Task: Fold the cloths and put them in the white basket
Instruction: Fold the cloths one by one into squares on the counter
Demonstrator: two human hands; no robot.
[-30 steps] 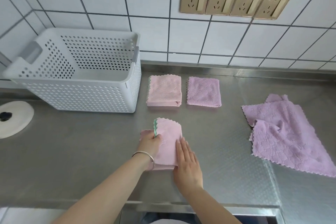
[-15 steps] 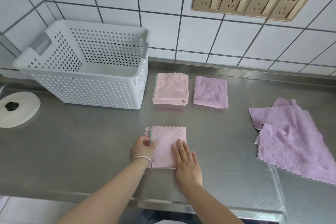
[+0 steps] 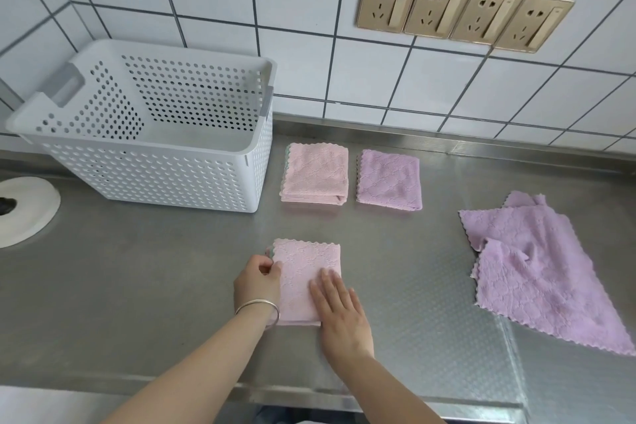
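Hands: my left hand (image 3: 260, 280) pinches the left edge of the pink cloth (image 3: 306, 272), fingers curled onto it; my right hand (image 3: 339, 306) lies flat and open on the cloth's right half, palm down, gripping nothing, only pressing.
Cloth in work: folded into a small square on the bench (image 3: 137, 303), just in front of me; a green edge shows at its upper left corner. I judge the fold finished or nearly so, and this is the smoothing press.
Folded, waiting: a second folded pink cloth (image 3: 315, 177) lies just right of the basket, with a folded purple cloth (image 3: 390, 181) just beside it; the two are close but apart.
Unfolded: one large purple cloth (image 3: 537, 268) lies loose and rumpled at the right of the bench, well apart from my hands, one corner turned over on itself.
Basket: the white basket (image 3: 155, 175) stands at the back left against the tiled wall; what I can see of its inside holds no cloth.
Done so far: three cloths folded, by my reading.
Left to do: fold the loose purple cloth; move all four into the basket. None is in yet.
Other: a white round disc (image 3: 31, 206) sits at the left edge; four sockets (image 3: 464, 9) on the wall, not involved.
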